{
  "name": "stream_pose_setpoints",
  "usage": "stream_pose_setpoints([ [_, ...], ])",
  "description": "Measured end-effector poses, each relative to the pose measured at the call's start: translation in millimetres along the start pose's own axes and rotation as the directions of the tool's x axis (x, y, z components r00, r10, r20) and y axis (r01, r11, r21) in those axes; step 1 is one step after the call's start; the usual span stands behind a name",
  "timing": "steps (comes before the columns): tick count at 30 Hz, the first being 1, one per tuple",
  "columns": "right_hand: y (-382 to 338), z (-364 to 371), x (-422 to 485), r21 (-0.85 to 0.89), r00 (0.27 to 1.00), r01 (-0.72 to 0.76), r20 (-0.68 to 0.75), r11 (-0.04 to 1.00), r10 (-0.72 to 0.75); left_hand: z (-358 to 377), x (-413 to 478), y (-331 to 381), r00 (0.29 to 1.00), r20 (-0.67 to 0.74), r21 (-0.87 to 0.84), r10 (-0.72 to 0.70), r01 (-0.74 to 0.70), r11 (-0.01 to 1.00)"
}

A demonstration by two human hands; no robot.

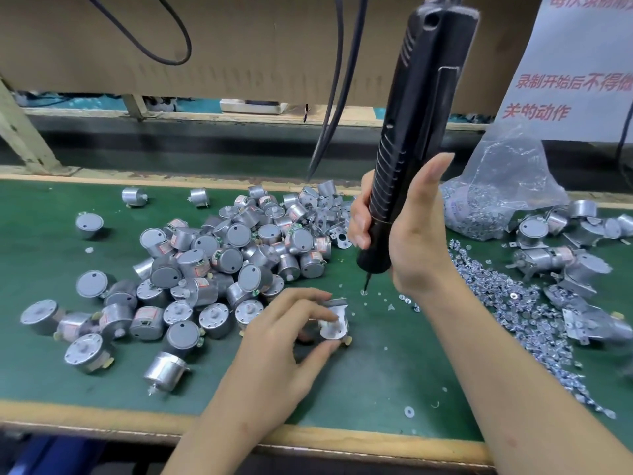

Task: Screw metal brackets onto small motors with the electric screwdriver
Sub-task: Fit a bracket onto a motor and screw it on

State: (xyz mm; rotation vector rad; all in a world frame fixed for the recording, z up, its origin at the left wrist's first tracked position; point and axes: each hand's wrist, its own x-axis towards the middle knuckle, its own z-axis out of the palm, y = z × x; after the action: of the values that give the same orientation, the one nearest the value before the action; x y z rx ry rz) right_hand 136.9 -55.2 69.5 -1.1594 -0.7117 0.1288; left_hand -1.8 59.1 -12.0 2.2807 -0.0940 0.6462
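On the green desk [376, 382], near its front edge, a small motor [330, 334] with a metal bracket [335, 308] on it is pinched between the thumb and fingers of the left hand [274, 341]. The black electric screwdriver [421, 114] is held upright by the right hand [411, 234], whose fingers are wrapped around its lower barrel. Its bit [366, 284] is pointed down just above the desk, behind the motor. More motors [222, 255] are heaped to the left, and loose screws [513, 303] are scattered to the right.

The left hand [284, 332] and right hand [412, 234] are bare, and the forearms [496, 371] are uncovered down to the lower edge of view. The fingernails [441, 166] look plain.
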Motion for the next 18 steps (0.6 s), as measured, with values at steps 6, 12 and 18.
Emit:
stream_pose_setpoints([
  [6,-1.7,9.3,-11.5,0.115,0.996,-0.015,0.085,0.993,0.006,0.0,0.6,-1.7,0.999,0.009,-0.032,-0.038,0.038,0.999],
  [12,2.4,17.7,-21.2,0.220,0.964,-0.131,0.255,0.967,0.072,-1.2,1.9,0.1,1.000,0.005,-0.053,-0.031,0.031,0.998],
  [18,5.7,21.8,-24.4,0.205,0.951,-0.171,0.289,0.964,0.108,-1.0,3.3,2.3,1.000,-0.012,-0.042,-0.015,0.015,0.999],
])
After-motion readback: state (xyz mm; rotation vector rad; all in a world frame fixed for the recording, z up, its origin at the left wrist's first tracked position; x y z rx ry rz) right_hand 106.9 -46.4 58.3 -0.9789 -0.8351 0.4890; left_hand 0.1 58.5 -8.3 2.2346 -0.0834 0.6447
